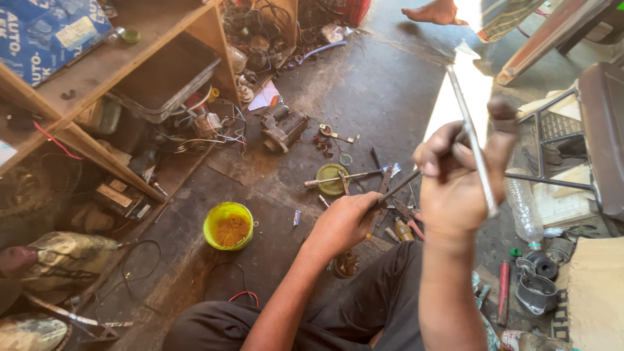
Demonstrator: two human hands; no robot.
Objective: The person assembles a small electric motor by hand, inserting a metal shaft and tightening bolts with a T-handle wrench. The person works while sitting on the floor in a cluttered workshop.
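My right hand (458,179) is raised in front of me, fingers closed around a long thin metal rod (469,133) that slants up and to the left. Lower down, my left hand (343,222) is closed on the end of a thin dark tool (398,188) whose tip reaches up to the rod at my right hand. Under my hands, several hand tools (390,208) lie scattered on the dark floor. A small round metal part (346,264) sits on the floor just below my left wrist.
A yellow tub (228,225) of orange grease stands on the floor at left, a motor unit (283,127) behind it. Wooden shelves (140,39) with parts and wires fill the left. A clear plastic bottle (522,205), metal cups and a rack sit right. Another person's foot (434,12) shows at top.
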